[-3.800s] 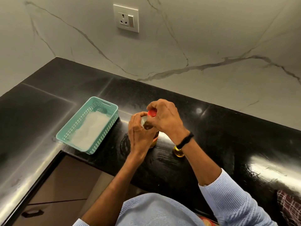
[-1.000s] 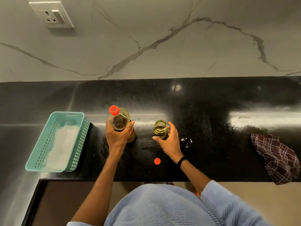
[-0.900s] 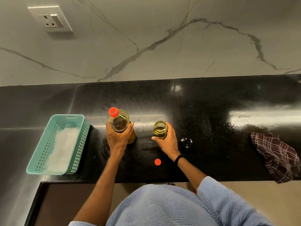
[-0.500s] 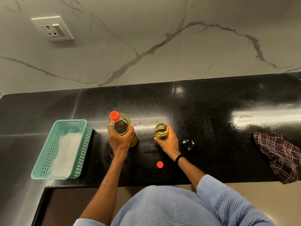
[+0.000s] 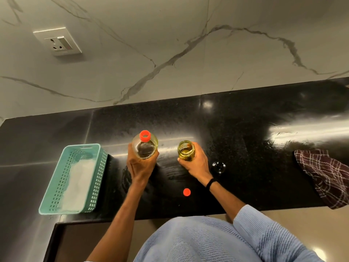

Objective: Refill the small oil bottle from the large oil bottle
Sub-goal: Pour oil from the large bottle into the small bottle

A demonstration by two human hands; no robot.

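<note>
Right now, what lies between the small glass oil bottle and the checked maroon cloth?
In the head view, one small clear round glass object rests on the black countertop.

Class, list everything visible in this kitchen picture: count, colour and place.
counter: one, black, spans the view
large oil bottle: one, clear with red neck, counter centre-left
small oil bottle: one, clear, yellow oil inside, right of large oil bottle
bottle cap: one, red, counter front
clear lid: one, transparent, right of small oil bottle
basket: one, teal, white lining, counter left
cloth: one, dark red checked, counter right edge
wall socket: one, white, upper left
wristband: one, black, right wrist
left hand: one, grips large oil bottle
right hand: one, grips small oil bottle
</note>
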